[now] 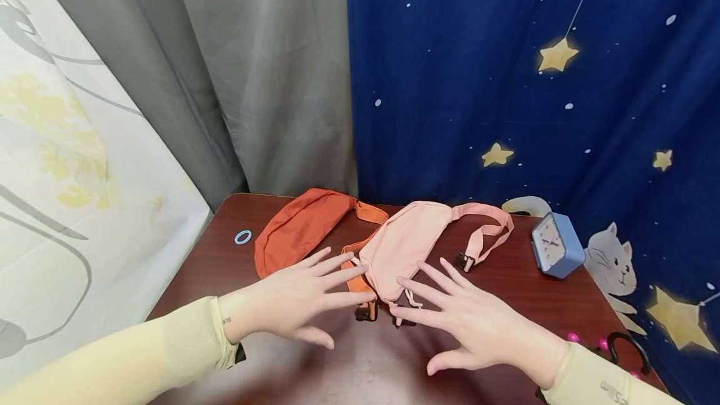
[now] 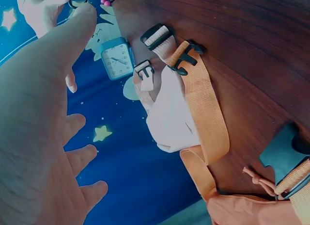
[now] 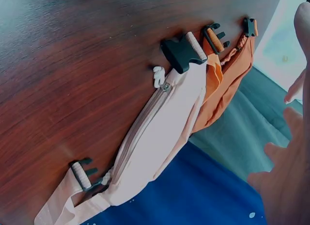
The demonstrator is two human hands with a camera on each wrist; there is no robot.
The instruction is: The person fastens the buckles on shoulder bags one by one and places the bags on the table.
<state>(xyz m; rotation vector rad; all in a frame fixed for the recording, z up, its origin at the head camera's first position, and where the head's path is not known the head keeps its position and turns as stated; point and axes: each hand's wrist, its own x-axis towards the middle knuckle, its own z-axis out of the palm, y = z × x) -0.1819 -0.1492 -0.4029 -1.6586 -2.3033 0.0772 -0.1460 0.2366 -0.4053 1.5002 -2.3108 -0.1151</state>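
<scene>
Both hands hover over the table with fingers spread and nothing held. In the head view the left hand (image 1: 298,299) is in front of an orange-red waist bag (image 1: 304,227), hiding part of it. The right hand (image 1: 475,320) is at the near right side of a pink waist bag (image 1: 405,239). An orange strap (image 1: 371,212) runs partly under the pink bag. Black buckles show in the wrist views: an orange strap's prong buckle (image 2: 186,57) in the left, and the pink bag's socket buckle (image 3: 183,53) in the right.
A blue square clock (image 1: 557,245) stands at the table's right side. A small blue ring (image 1: 243,237) lies at the left. A black curved object with pink beads (image 1: 627,352) sits at the near right. Grey and blue curtains (image 1: 450,80) hang behind the table.
</scene>
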